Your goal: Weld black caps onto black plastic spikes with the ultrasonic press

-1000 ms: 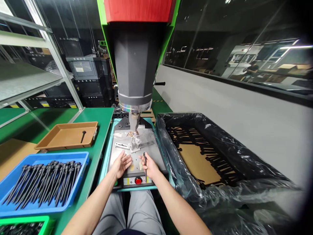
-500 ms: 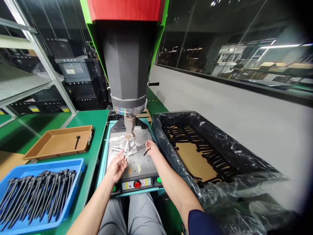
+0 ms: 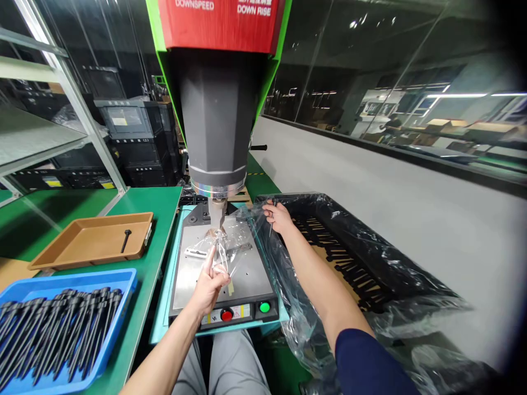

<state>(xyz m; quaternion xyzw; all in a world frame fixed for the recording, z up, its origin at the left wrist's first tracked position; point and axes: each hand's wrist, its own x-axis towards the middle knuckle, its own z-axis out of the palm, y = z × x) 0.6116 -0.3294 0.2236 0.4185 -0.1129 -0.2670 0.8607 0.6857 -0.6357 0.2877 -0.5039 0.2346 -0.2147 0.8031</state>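
My left hand [image 3: 209, 288] is over the machine's metal plate [image 3: 251, 280], index finger stretched out against crumpled clear plastic film [image 3: 226, 247]; its thumb stands apart. The film lies beneath the tip of the machine's metal horn [image 3: 217, 211]. A small pale metal fixture [image 3: 196, 253] sits to the left of the film. My right hand [image 3: 280, 216] is raised at the near-left rim of the plastic-lined bin [image 3: 296, 285], fingers closed around a thin black rod [image 3: 270, 229] that points downward.
On the left, a blue tray [image 3: 130, 285] holds several black rods with thick heads [image 3: 69, 329]. Behind it, a brown tray [image 3: 90, 233] holds one black rod [image 3: 125, 240]. A red button [image 3: 226, 315] and green button [image 3: 264, 307] line the machine's front. Cardboard and black rods fill the bin.
My right hand has moved right and away from me, from the plate to the bin's rim, carrying the black rod. My left hand has shifted slightly right, its index finger now straight on the film.
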